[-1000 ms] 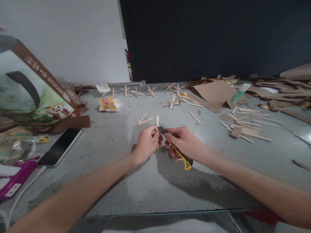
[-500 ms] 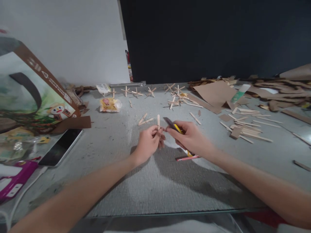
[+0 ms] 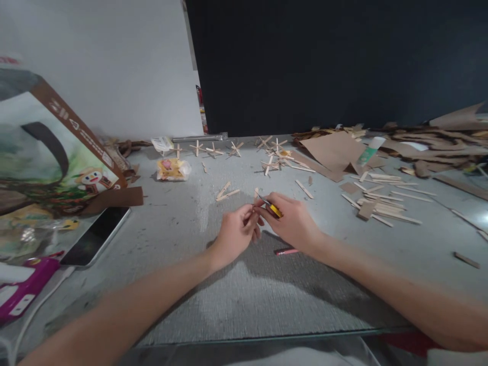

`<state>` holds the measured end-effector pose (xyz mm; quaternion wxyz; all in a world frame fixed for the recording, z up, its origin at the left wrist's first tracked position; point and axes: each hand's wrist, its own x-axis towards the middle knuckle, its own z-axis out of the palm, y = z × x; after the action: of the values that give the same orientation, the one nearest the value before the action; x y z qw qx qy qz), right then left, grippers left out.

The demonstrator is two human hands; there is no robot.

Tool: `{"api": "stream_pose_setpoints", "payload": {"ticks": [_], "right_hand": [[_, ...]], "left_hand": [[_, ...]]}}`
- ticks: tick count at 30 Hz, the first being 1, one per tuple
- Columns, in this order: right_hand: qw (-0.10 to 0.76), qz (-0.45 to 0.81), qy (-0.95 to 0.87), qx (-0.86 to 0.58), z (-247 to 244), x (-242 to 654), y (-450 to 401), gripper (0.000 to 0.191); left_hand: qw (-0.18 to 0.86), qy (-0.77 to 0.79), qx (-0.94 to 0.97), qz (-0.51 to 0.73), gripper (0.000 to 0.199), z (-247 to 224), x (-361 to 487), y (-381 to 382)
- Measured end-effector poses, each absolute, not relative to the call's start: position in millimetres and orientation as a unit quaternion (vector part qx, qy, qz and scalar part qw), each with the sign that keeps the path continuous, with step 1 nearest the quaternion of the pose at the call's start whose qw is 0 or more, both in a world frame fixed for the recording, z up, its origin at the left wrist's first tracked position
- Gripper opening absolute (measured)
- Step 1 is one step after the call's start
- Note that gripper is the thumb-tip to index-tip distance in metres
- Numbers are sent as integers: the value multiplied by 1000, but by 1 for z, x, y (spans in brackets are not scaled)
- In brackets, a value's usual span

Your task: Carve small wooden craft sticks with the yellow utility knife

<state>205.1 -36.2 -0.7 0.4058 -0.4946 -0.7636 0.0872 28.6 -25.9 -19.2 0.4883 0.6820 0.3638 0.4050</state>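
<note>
Between the thumb and fingers of my left hand [image 3: 237, 230] is a wooden craft stick [image 3: 256, 192], its tip standing up above the fingertips. My right hand [image 3: 292, 217] is closed around a yellow utility knife [image 3: 273, 207] whose dark blade points up and left, close to the stick. The fingertips of both hands meet around the stick's lower part, which they hide. Just beyond lie joined craft sticks [image 3: 227, 194] in an angled shape. A pink pencil [image 3: 285, 251] rests on the table below my right hand.
Several star-shaped stick pieces [image 3: 214, 150] stand along the back. Loose craft sticks [image 3: 396, 213], cardboard [image 3: 331, 150] and a glue stick [image 3: 370, 151] lie at right. A phone [image 3: 97, 236], a purple device [image 3: 32, 287] and a printed box [image 3: 72, 147] are at left.
My right hand has come in closer to my left, and the knife blade has tilted and dropped toward the stick. The stick now shows less above my fingers. The view has shifted slightly.
</note>
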Motion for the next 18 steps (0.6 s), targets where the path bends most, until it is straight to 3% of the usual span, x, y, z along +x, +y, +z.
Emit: {"api": "stream_pose_setpoints", "payload": {"ticks": [11, 18], "right_hand": [[335, 83, -798, -493, -3, 207, -34, 16], [314, 115, -789, -516, 3, 203, -34, 17]], "left_hand": [[393, 388, 740, 384, 21, -17, 25, -26], [461, 380, 698, 394, 19, -20, 29, -24]]}}
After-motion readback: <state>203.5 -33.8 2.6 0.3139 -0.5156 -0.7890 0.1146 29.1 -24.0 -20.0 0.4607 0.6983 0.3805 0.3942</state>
